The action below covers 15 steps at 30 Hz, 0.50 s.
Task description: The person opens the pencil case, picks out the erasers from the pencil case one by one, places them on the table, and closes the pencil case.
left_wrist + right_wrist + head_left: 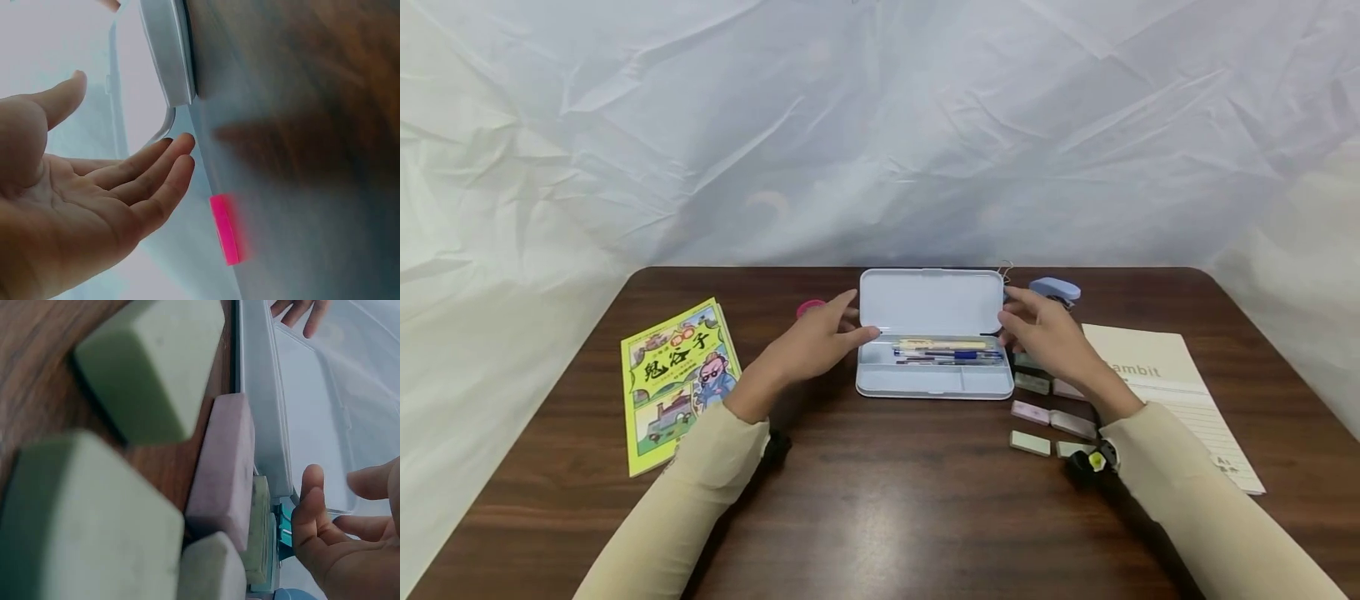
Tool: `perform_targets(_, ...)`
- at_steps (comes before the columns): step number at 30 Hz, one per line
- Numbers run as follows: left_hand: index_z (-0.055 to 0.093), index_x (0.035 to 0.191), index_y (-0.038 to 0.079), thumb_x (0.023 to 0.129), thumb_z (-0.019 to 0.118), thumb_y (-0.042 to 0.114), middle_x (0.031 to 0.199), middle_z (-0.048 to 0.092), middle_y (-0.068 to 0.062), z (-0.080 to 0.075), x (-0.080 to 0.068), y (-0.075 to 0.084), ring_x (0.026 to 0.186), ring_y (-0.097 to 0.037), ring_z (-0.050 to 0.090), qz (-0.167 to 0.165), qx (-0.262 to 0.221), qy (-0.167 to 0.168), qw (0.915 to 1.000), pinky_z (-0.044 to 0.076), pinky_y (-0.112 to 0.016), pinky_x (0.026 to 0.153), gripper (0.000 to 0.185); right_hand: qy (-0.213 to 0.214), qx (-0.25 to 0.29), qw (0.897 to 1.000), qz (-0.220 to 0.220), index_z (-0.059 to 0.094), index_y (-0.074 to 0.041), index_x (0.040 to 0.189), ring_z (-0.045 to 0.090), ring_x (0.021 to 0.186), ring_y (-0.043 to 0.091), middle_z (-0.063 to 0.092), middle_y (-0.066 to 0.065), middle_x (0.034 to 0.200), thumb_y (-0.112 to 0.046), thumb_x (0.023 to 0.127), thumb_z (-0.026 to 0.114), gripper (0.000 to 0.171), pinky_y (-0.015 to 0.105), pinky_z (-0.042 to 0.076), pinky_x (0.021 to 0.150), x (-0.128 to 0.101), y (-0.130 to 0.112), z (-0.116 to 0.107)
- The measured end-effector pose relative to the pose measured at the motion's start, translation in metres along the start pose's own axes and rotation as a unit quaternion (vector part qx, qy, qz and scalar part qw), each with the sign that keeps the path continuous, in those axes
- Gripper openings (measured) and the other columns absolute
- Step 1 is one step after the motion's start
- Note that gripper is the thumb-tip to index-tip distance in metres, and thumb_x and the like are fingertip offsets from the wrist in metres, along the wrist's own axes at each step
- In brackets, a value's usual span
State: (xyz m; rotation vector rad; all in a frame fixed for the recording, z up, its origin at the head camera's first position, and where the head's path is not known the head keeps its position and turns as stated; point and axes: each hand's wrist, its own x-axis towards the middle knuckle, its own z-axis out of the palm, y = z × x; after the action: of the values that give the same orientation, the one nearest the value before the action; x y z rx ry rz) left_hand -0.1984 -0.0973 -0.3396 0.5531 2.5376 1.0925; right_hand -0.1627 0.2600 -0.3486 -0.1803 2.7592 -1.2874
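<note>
A pale pencil case (910,381) lies on the table with its lid (931,302) raised at the back. Several pens (951,354) lie in its rear compartment; the front part looks bare. My left hand (808,346) is at the left side of the lid, thumb spread from the fingers, and the left wrist view shows nothing in the palm. On the other side, my right hand (1052,333) has its fingertips right at the lid's right edge. In the right wrist view the thumb stands apart from the bent fingers, beside the case's corner.
Several green and pink eraser-like blocks (1030,412) lie right of the case, near a notepad (1180,400). A yellow comic book (662,375) lies at the left. Behind are a pink round object (810,307), a light-blue object (1055,289) and a teal binder clip (285,531).
</note>
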Motion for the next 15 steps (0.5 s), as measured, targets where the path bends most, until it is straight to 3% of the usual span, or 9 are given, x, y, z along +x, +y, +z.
perform_targets(4, 0.012, 0.185, 0.009, 0.119, 0.063, 0.040, 0.171, 0.057, -0.021, -0.002, -0.003, -0.001, 0.157, -0.039, 0.060, 0.011, -0.014, 0.007, 0.9998, 0.055, -0.060, 0.124, 0.089, 0.015, 0.049, 0.998, -0.022, 0.026, -0.005, 0.182, 0.074, 0.101, 0.004, 0.062, 0.030, 0.152, -0.025, 0.124, 0.050, 0.066, 0.021, 0.063, 0.086, -0.001, 0.000, 0.000)
perform_targets(9, 0.018, 0.185, 0.019, 0.119, 0.063, 0.041, 0.169, 0.057, -0.017, -0.004, -0.010, 0.001, 0.151, -0.037, 0.065, 0.030, -0.019, 0.038, 0.9986, 0.056, -0.062, 0.121, 0.083, 0.047, 0.093, 0.993, -0.061, 0.046, -0.005, 0.173, 0.076, 0.102, 0.000, 0.066, 0.022, 0.140, -0.027, 0.123, 0.053, 0.055, 0.020, 0.064, 0.089, -0.010, -0.003, -0.003)
perform_targets(12, 0.031, 0.182, 0.019, 0.119, 0.063, 0.041, 0.167, 0.058, -0.015, -0.005, -0.015, 0.004, 0.148, -0.035, 0.066, 0.050, -0.010, 0.054, 0.9972, 0.056, -0.061, 0.120, 0.074, 0.060, 0.088, 0.991, -0.075, 0.060, -0.003, 0.160, 0.077, 0.102, 0.002, 0.070, 0.016, 0.132, -0.028, 0.123, 0.055, 0.045, 0.021, 0.065, 0.089, -0.018, -0.004, -0.003)
perform_targets(15, 0.046, 0.175, 0.016, 0.120, 0.062, 0.040, 0.168, 0.060, -0.013, -0.003, -0.020, 0.010, 0.152, -0.034, 0.063, 0.069, 0.004, 0.045, 0.9966, 0.053, -0.061, 0.123, 0.063, 0.060, 0.056, 0.994, -0.076, 0.069, -0.006, 0.145, 0.077, 0.105, 0.009, 0.073, 0.013, 0.127, -0.029, 0.122, 0.058, 0.035, 0.023, 0.063, 0.089, -0.029, -0.006, -0.002)
